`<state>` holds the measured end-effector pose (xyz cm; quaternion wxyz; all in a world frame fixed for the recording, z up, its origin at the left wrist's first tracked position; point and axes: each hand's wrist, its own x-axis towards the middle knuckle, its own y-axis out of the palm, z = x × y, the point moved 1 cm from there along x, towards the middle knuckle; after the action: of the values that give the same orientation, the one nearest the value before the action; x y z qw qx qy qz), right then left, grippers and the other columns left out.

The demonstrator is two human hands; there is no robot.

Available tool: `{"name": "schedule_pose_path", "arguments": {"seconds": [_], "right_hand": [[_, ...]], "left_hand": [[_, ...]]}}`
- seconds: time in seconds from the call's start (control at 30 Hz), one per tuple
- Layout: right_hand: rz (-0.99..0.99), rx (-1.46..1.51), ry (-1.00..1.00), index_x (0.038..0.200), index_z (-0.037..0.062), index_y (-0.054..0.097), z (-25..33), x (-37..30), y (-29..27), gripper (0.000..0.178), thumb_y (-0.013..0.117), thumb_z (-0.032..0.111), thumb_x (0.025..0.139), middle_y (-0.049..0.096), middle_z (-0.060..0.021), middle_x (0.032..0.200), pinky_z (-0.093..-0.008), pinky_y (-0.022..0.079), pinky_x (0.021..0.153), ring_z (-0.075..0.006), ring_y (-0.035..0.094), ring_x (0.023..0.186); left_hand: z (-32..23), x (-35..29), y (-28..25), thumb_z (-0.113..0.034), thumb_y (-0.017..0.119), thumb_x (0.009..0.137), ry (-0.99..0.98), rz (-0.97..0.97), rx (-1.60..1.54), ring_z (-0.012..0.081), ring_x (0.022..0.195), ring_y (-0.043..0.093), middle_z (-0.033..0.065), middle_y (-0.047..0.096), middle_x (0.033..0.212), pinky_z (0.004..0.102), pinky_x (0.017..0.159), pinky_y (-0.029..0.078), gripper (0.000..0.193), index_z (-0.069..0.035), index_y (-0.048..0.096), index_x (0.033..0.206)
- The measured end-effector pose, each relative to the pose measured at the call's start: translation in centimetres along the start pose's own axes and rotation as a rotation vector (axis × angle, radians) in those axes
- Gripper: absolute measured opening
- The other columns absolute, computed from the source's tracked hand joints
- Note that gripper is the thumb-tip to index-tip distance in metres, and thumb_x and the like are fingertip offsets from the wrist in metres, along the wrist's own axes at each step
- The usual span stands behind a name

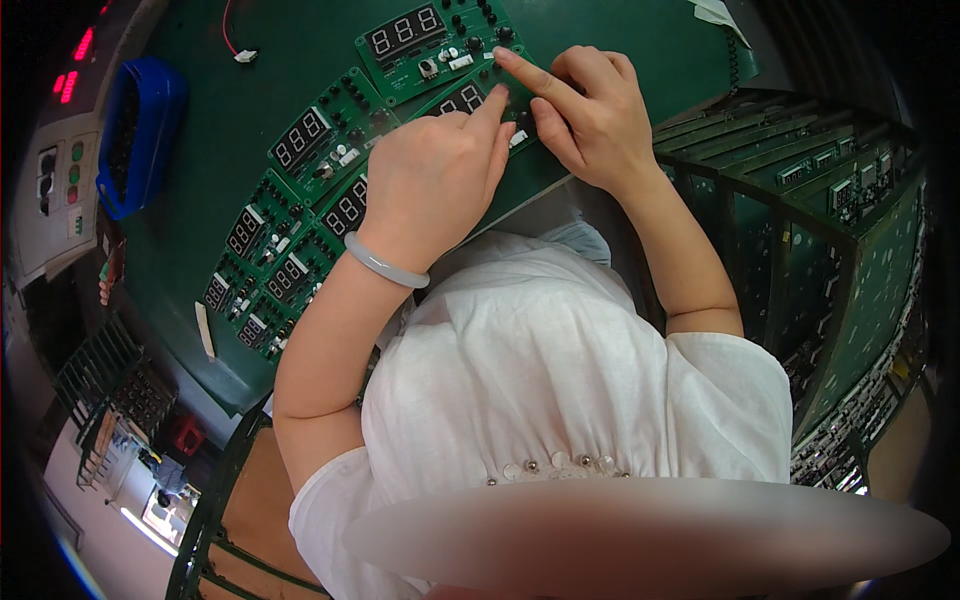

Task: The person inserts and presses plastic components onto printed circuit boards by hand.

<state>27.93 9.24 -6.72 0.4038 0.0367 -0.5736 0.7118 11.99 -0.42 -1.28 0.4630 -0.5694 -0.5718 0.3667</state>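
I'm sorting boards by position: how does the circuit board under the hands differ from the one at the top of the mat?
The circuit board under the hands is mostly covered by the left hand and right hand, both touching it; the top circuit board lies untouched and in full view. The top board's three-digit display shows whole; the handled board's is partly hidden. Both are green and lie flat on the green mat.
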Motion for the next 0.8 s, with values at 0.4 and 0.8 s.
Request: {"name": "schedule_pose_path", "arguments": {"seconds": [0.4,0.8], "right_hand": [[-0.074,0.489,0.186,0.116,0.0089,0.069,0.1,0.2,-1.5,0.033,0.065,0.008,0.083,0.058,-0.0044,0.081,-0.0347,0.043,0.075,-0.0217,0.057,0.074],[-0.075,0.457,0.076,0.096,0.0095,0.071,3.5,2.0,-2.1,0.024,0.076,0.001,0.074,0.062,-0.006,0.087,-0.0365,0.05,0.072,-0.0259,0.06,0.084]], "left_hand": [[2.5,0.2,-1.1,-0.022,0.044,0.103,-0.533,0.08,-1.266,0.0193,0.091,0.063,0.0126,0.067,0.103,0.0321,0.078,0.051,0.04,0.003,0.054,0.132],[2.4,-1.2,-1.5,-0.021,0.031,0.103,-0.702,0.115,-2.216,0.0344,0.129,0.051,0.0298,0.047,0.139,0.0458,0.114,0.04,0.054,0.017,0.036,0.14]]}}
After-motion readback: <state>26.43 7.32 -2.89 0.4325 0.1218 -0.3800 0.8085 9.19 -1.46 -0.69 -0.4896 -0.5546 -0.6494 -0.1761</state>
